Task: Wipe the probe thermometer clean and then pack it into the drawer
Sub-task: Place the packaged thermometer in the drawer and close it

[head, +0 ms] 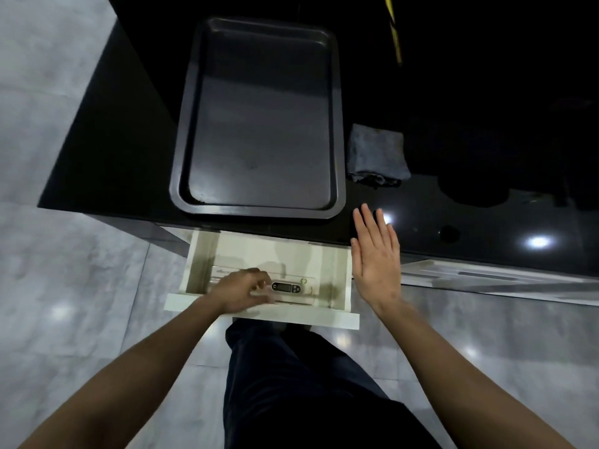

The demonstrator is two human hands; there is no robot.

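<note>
The white drawer stands pulled out under the black counter. The probe thermometer, a pale body with a dark oval display, lies inside it near the front. My left hand reaches into the drawer with bent fingers touching the thermometer's left end; whether they grip it I cannot tell. My right hand hovers flat and open over the drawer's right side and the counter edge, holding nothing. A folded grey cloth lies on the counter, right of the tray.
A large dark baking tray sits on the black counter just behind the drawer. A second white drawer or rail shows at the right. Grey tiled floor lies around my legs.
</note>
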